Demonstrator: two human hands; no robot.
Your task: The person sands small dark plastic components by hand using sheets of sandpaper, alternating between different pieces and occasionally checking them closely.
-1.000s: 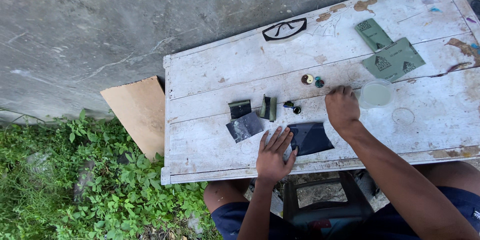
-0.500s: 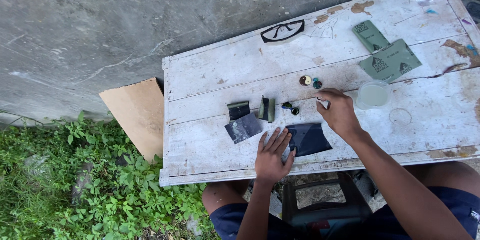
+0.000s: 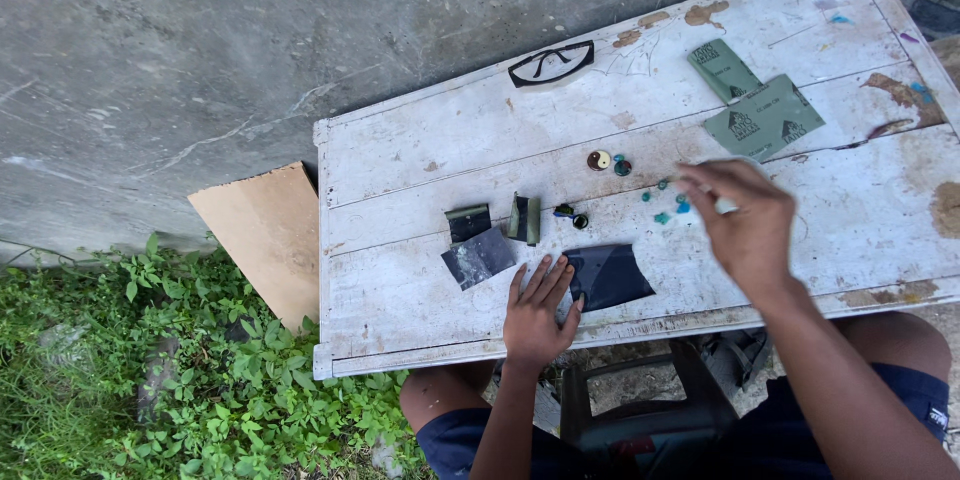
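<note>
Resting flat – left hand [image 3: 537, 312] open beside dark sheet [image 3: 607, 275] | right hand [image 3: 745, 220] loosely curled, empty.

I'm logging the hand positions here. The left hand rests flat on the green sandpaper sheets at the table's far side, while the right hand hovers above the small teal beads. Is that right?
Not quite. In the head view the left hand rests flat at the table's near edge, beside the dark sheet, not on the green sandpaper sheets, which lie untouched at the far side. The right hand does hover above the small teal beads.
</note>
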